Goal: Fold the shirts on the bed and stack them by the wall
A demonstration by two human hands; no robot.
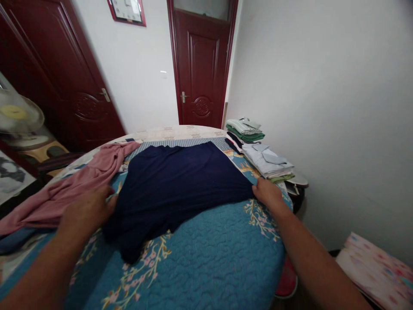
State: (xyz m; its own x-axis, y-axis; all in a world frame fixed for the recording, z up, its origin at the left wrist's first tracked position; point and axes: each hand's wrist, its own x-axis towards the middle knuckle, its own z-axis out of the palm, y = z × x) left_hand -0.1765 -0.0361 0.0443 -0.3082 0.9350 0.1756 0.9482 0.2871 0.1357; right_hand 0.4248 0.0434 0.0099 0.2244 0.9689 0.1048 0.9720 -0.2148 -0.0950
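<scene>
the dark blue shirt (183,181) lies spread on the blue quilt (209,267) over the desk (190,130), broadest from side to side, its near left corner slanting down toward the person, though i cannot tell which end is the collar. the right hand's (269,193) fingers are closed on its right corner, while the left hand (88,211), thumb and forefinger slightly apart, is at its left edge, too blurred to tell if it grips. a pink top (93,168) lies left, folded clothes (266,159) right.
</scene>
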